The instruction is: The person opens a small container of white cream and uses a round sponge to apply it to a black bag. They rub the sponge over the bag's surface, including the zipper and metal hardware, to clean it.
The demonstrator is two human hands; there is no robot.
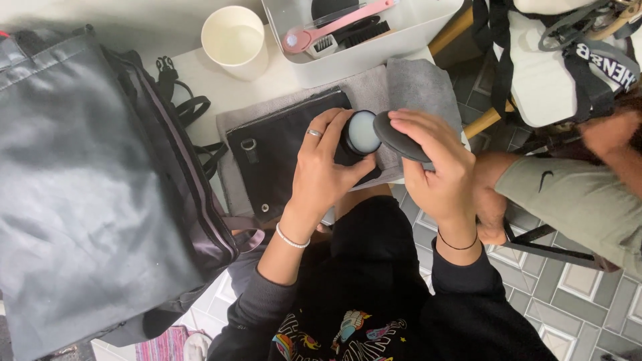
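My left hand [326,167] grips a small round black jar [362,133] with pale cream inside, held over a flat black zip pouch [274,150]. My right hand [435,167] holds a dark oval lid [399,138] tilted just right of the jar's open mouth, its edge touching the jar. The pouch lies on a grey cloth [414,83] on a white table [200,77]. A ring is on my left hand, a bracelet on each wrist.
A big grey-black tote bag [93,180] fills the left. A white cup [234,41] and a white tray [374,60] with a pink brush and combs stand behind. Another person's arm in an olive sleeve [575,200] is at right, near a white strapped bag [555,73].
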